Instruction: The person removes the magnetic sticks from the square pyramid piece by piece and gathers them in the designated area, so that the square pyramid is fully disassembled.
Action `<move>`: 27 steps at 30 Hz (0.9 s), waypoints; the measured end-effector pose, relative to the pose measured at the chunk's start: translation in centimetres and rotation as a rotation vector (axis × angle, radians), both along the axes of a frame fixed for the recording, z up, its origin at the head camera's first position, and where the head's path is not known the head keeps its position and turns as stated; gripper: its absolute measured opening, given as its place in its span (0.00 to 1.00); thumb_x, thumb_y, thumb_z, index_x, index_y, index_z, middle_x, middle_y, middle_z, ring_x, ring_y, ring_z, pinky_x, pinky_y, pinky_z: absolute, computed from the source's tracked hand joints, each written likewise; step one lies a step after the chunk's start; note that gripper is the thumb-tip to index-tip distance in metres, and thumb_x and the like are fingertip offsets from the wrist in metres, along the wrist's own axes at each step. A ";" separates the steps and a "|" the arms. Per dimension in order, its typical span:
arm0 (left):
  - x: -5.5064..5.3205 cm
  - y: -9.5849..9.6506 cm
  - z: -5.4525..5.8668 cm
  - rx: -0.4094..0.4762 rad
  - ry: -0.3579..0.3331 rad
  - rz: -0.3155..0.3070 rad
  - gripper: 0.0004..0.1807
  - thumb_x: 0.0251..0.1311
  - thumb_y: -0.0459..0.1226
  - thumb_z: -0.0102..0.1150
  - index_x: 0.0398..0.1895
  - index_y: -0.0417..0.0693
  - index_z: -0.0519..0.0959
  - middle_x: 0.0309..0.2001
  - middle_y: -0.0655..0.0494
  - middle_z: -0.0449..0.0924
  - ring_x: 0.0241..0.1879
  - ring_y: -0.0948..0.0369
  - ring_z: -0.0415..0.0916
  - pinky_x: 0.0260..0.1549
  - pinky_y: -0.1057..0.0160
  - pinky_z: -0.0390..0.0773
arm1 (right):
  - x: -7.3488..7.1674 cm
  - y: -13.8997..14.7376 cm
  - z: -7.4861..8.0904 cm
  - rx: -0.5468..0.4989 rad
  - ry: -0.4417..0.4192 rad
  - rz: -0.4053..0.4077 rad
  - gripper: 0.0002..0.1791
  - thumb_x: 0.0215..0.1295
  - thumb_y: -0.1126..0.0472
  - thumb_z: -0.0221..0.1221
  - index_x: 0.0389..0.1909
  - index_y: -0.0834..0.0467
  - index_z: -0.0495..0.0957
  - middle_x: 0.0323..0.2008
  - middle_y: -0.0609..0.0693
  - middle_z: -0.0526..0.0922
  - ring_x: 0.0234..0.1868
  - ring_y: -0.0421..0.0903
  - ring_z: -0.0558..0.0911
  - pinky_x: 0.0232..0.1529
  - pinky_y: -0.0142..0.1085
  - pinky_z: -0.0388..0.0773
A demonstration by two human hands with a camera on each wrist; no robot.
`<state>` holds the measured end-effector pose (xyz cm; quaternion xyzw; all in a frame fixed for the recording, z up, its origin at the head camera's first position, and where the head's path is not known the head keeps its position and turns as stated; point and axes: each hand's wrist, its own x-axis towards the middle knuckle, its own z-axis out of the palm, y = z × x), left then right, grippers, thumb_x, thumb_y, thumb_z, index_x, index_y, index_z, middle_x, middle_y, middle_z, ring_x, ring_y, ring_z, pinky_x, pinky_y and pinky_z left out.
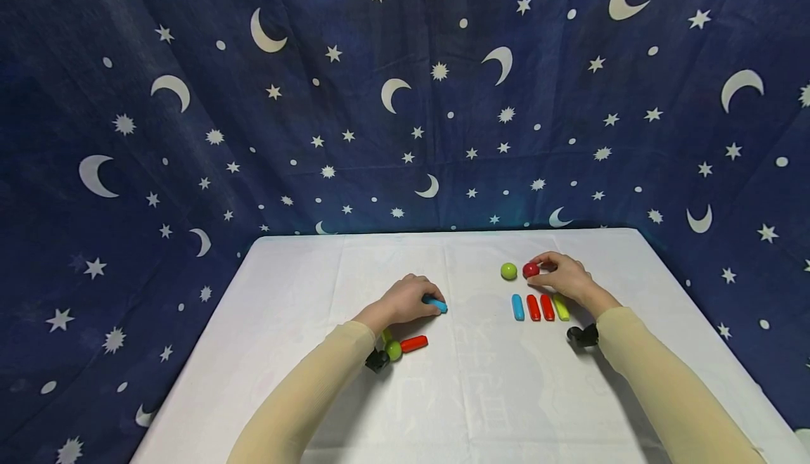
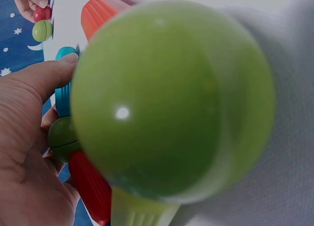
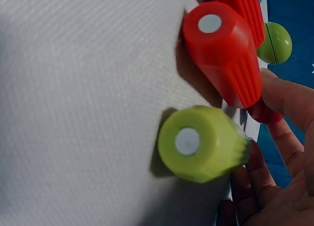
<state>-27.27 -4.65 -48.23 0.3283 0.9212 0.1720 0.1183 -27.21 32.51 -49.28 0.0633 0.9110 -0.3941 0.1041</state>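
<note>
My left hand (image 1: 408, 300) grips a blue magnetic stick (image 1: 435, 304), the thumb along its side in the left wrist view. Close by that hand lie a green ball (image 1: 394, 350), a red stick (image 1: 414, 344) and a yellow-green stick (image 1: 387, 337), partly hidden. The left wrist view adds a second green ball (image 2: 64, 137) and another red stick (image 2: 91, 186) by the fingers, both covered by the hand from above. At the back right, my right hand (image 1: 565, 278) pinches a red ball (image 1: 530, 270) between thumb and fingers, on the table.
Left of the red ball sits a green ball (image 1: 509, 271). In front, a row holds a blue stick (image 1: 518, 307), two red sticks (image 1: 541, 307) and a yellow-green stick (image 1: 561, 307). A white cloth covers the table (image 1: 468, 394); a starry curtain (image 1: 354, 98) hangs behind.
</note>
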 end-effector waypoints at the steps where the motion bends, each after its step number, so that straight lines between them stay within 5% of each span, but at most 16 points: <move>1: 0.0 0.0 0.0 -0.001 -0.001 0.000 0.12 0.67 0.47 0.68 0.51 0.60 0.87 0.49 0.63 0.81 0.49 0.61 0.70 0.50 0.62 0.71 | 0.0 0.0 0.0 0.000 -0.001 -0.002 0.36 0.63 0.50 0.70 0.67 0.61 0.70 0.65 0.69 0.69 0.63 0.68 0.63 0.60 0.66 0.63; 27: -0.1 0.1 -0.1 -0.005 -0.022 0.014 0.12 0.67 0.47 0.67 0.51 0.61 0.87 0.49 0.63 0.80 0.49 0.61 0.69 0.50 0.61 0.71 | 0.0 -0.1 0.0 -0.009 -0.001 0.001 0.38 0.63 0.49 0.71 0.69 0.60 0.69 0.67 0.69 0.68 0.65 0.67 0.65 0.63 0.66 0.62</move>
